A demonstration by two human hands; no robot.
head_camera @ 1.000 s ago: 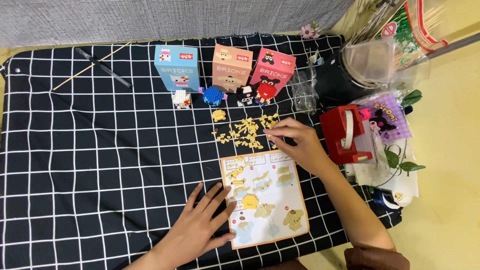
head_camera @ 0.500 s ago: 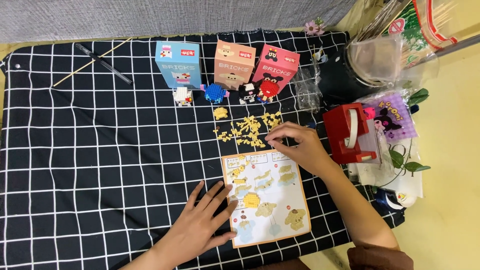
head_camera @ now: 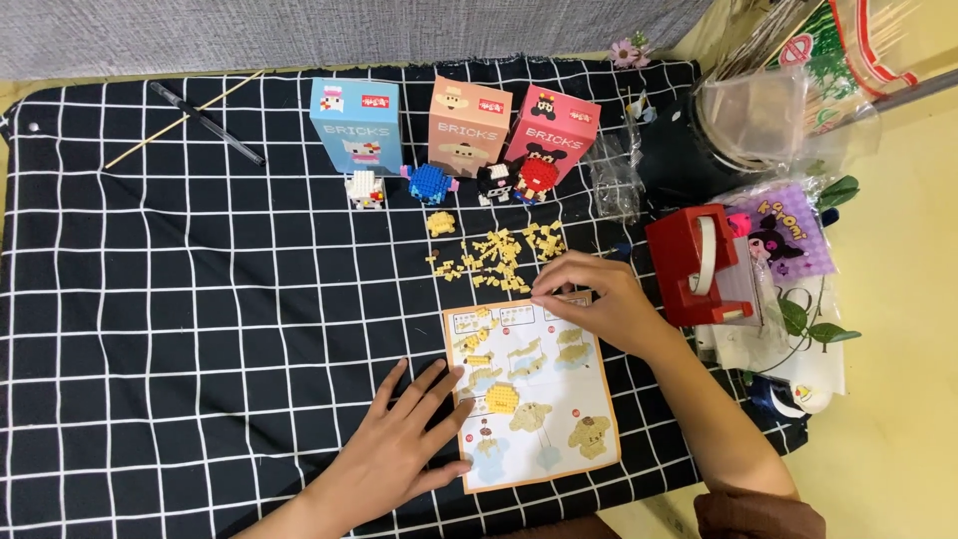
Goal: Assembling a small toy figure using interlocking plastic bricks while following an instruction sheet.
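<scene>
My left hand [head_camera: 397,447] lies flat, fingers spread, on the black checked cloth, its fingertips on the left edge of an instruction sheet [head_camera: 534,389] with orange border. My right hand [head_camera: 593,299] hovers at the sheet's top edge, fingertips pinched together just below a scatter of small yellow bricks [head_camera: 499,256]; whether a brick sits between them I cannot tell. A small assembled yellow piece [head_camera: 441,222] lies above the scatter.
Three upright boxes, blue [head_camera: 356,125], orange [head_camera: 468,127] and pink [head_camera: 554,135], stand at the back with small brick figures [head_camera: 430,183] before them. A red tape dispenser [head_camera: 701,266], plastic bags [head_camera: 768,115] and a purple pouch [head_camera: 783,235] crowd the right. A black pen [head_camera: 207,123] lies far left.
My right hand has drifted slightly along the sheet's top edge near the yellow bricks. The left hand stays flat beside the sheet.
</scene>
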